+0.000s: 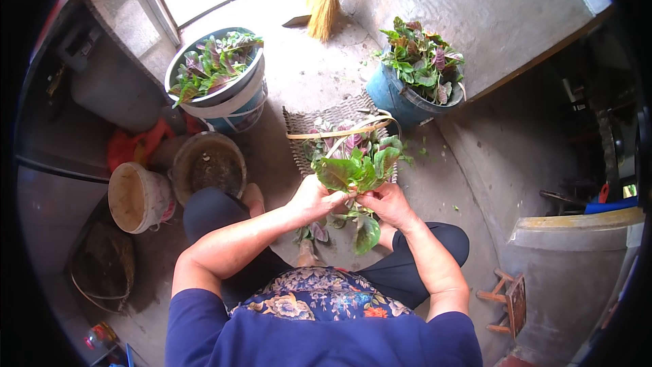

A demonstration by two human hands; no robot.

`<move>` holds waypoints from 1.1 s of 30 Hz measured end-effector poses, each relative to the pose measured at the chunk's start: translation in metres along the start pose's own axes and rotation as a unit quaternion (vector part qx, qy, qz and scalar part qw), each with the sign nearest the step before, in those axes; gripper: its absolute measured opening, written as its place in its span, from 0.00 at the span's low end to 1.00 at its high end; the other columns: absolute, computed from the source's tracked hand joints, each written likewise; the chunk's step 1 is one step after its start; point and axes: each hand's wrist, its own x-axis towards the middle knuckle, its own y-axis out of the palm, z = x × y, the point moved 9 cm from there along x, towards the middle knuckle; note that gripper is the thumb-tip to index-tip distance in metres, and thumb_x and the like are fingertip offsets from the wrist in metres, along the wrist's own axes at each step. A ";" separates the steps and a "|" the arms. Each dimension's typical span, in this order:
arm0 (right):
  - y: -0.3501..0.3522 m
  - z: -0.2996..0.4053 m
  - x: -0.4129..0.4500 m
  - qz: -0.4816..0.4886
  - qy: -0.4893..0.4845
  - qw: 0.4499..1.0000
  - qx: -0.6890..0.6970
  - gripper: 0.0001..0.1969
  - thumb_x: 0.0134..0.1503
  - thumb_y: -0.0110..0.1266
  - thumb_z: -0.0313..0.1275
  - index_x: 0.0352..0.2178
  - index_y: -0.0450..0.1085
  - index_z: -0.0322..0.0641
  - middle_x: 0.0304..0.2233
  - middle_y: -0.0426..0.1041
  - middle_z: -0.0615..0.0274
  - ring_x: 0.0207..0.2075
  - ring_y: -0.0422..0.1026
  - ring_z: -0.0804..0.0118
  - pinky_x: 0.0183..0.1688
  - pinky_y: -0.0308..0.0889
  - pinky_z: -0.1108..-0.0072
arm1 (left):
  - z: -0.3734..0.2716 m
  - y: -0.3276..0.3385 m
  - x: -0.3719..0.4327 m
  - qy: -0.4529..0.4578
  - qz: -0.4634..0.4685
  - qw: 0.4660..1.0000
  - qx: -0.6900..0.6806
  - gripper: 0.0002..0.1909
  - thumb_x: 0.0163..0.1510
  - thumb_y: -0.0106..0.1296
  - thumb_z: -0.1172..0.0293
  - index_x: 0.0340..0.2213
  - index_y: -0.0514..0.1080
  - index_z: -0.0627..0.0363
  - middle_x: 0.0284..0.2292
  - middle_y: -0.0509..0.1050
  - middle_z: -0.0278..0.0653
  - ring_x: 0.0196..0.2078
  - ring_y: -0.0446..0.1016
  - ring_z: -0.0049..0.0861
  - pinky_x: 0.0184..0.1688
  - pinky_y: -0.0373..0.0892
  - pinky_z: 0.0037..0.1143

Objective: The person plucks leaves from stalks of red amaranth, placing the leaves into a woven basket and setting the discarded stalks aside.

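Note:
Both of my hands meet in front of me on a bunch of leafy greens (351, 171), whose broad green leaves point away from me. My left hand (318, 196) grips the stems from the left. From the right, the fingertips of my right hand (389, 204) pinch the same stems. One large leaf (367, 234) hangs below the right hand. Just beyond the bunch is a woven basket (300, 153) with a bamboo handle (338, 133), holding purple-green amaranth-like leaves (351, 142). More leaves (318, 232) lie low between my legs.
A bucket topped by a leaf-filled basin (175, 79) stands far left; a blue bucket (389, 92) heaped with leaves stands far right. At left are a round tub (239, 163) and a white bucket (147, 199). A broom (323, 5) leans behind; a wooden stool (515, 306) is at right.

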 end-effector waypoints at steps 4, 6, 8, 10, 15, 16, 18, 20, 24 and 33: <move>0.015 -0.010 -0.009 0.029 0.140 0.941 0.306 0.11 0.54 0.52 0.27 0.41 0.68 0.38 0.30 0.71 0.69 0.29 0.68 0.79 0.32 0.66 0.84 | 0.019 0.014 0.008 -0.061 0.021 0.986 -0.154 0.11 0.53 0.51 0.70 0.37 0.71 0.62 0.29 0.74 0.34 0.31 0.71 0.16 0.34 0.69 0.20; 0.010 -0.028 -0.005 0.019 0.121 0.951 0.283 0.11 0.55 0.51 0.26 0.40 0.68 0.38 0.31 0.71 0.68 0.30 0.69 0.78 0.33 0.67 0.83 | 0.030 0.024 0.012 -0.099 0.054 0.979 -0.169 0.09 0.55 0.48 0.71 0.36 0.72 0.62 0.26 0.75 0.34 0.29 0.71 0.14 0.32 0.69 0.19; 0.000 -0.032 -0.003 0.004 0.070 0.960 0.271 0.09 0.55 0.50 0.25 0.39 0.68 0.37 0.33 0.72 0.66 0.32 0.70 0.75 0.36 0.68 0.81 | 0.036 0.030 0.017 -0.126 0.061 0.966 -0.218 0.09 0.55 0.48 0.70 0.35 0.72 0.62 0.26 0.75 0.33 0.29 0.71 0.14 0.31 0.68 0.20; -0.008 -0.032 -0.002 0.018 0.066 0.958 0.279 0.09 0.54 0.52 0.26 0.38 0.69 0.36 0.32 0.73 0.65 0.35 0.71 0.73 0.39 0.68 0.80 | 0.025 0.029 0.022 -0.183 0.095 0.956 -0.208 0.13 0.55 0.50 0.63 0.37 0.73 0.59 0.29 0.75 0.32 0.26 0.68 0.13 0.30 0.66 0.18; -0.020 -0.037 -0.008 -0.009 0.074 0.946 0.315 0.10 0.52 0.54 0.26 0.37 0.70 0.35 0.33 0.74 0.63 0.36 0.72 0.71 0.40 0.68 0.79 | 0.023 0.031 0.032 -0.216 0.126 0.966 -0.066 0.14 0.52 0.53 0.62 0.37 0.74 0.58 0.32 0.75 0.36 0.29 0.69 0.15 0.32 0.67 0.20; -0.024 -0.033 -0.007 -0.030 0.048 0.948 0.314 0.09 0.52 0.55 0.25 0.36 0.71 0.34 0.34 0.74 0.63 0.36 0.72 0.71 0.41 0.68 0.78 | 0.016 0.034 0.039 -0.130 0.115 0.979 -0.103 0.13 0.52 0.54 0.64 0.37 0.74 0.58 0.32 0.75 0.37 0.31 0.70 0.16 0.34 0.67 0.20; -0.031 -0.024 -0.009 -0.042 0.024 0.948 0.316 0.08 0.50 0.57 0.23 0.33 0.72 0.33 0.35 0.75 0.61 0.37 0.72 0.71 0.43 0.68 0.78 | 0.015 0.040 0.037 -0.108 0.117 0.952 -0.260 0.12 0.51 0.54 0.69 0.37 0.73 0.61 0.32 0.75 0.36 0.35 0.71 0.16 0.39 0.68 0.21; -0.034 -0.019 -0.010 -0.041 0.007 0.964 0.263 0.07 0.48 0.57 0.21 0.32 0.71 0.32 0.33 0.74 0.60 0.36 0.72 0.71 0.42 0.68 0.79 | 0.026 0.047 0.030 -0.166 0.125 0.942 -0.264 0.12 0.52 0.54 0.67 0.36 0.74 0.61 0.30 0.74 0.29 0.32 0.69 0.12 0.36 0.66 0.17; -0.025 -0.050 -0.014 -0.027 0.068 0.933 0.354 0.07 0.47 0.56 0.18 0.30 0.70 0.32 0.31 0.73 0.60 0.33 0.72 0.71 0.39 0.69 0.81 | 0.037 0.057 0.025 -0.214 0.141 0.933 -0.251 0.10 0.52 0.54 0.67 0.33 0.74 0.61 0.28 0.74 0.28 0.29 0.67 0.08 0.32 0.64 0.14; -0.007 -0.051 -0.020 -0.033 0.132 0.945 0.297 0.09 0.50 0.56 0.23 0.35 0.69 0.37 0.35 0.72 0.66 0.35 0.69 0.75 0.37 0.66 0.82 | 0.036 0.063 0.023 -0.192 0.118 0.922 -0.315 0.08 0.53 0.53 0.65 0.31 0.73 0.57 0.21 0.67 0.21 0.21 0.58 0.05 0.21 0.53 0.13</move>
